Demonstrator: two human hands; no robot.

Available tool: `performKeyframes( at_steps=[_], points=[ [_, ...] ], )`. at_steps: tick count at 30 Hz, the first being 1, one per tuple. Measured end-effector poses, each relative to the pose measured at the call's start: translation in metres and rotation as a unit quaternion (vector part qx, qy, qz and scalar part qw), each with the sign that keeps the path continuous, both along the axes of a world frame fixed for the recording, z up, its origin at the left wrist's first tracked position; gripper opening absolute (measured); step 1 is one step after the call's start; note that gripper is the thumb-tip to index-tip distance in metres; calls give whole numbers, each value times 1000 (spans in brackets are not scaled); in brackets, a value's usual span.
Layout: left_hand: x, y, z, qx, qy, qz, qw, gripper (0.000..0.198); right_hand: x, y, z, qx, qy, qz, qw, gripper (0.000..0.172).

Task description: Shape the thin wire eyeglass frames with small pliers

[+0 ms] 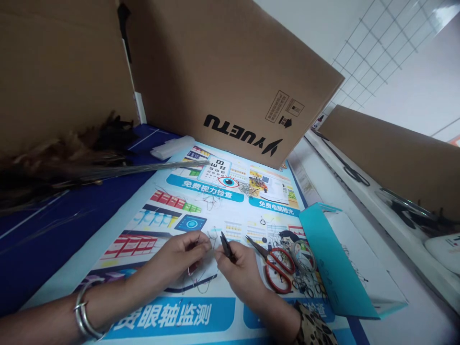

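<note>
My left hand [190, 251], a silver bangle at its wrist, is closed in a pinch on a thin wire; loops of fine wire [204, 282] show just below the fingers. Close by on the right, my right hand [241, 268] is wrapped round a small black two-jawed tool [226, 245], its tip pointing away from me. The fingers hide much of this tool, so I cannot tell its exact kind. A pair of scissors [282, 270] with red handles lies right of this hand, beside a pile of small wire loops and rings [305, 282].
A printed poster sheet [204, 218] covers the table. At the right stands an open teal box [334, 268]. A large cardboard box [230, 72] rises behind. Long thin strands [154, 167] extend from dark feathery material [72, 148] at the left. More wire pieces [247, 189] lie farther back.
</note>
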State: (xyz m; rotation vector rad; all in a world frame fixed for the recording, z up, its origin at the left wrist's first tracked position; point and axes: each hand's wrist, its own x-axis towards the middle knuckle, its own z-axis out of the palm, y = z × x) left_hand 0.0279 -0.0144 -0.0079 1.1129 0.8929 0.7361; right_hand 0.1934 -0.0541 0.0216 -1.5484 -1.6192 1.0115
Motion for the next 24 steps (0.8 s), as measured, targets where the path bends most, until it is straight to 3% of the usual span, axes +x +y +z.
performKeyframes(
  at_steps=[12,17,21,24],
  points=[
    [5,2,12,69,64,-38,995,19,0,1,-4,15,12,-19,1000,24],
    [7,3,14,48,68,-41,996,27,13,6,-1,10,31,35,999,25],
    [3,5,15,38,65,-46,996,26,30,14,8,96,-165,76,979,29],
    [0,6,16,35,78,-61,995,27,39,18,14,85,-299,125,942,25]
  ],
)
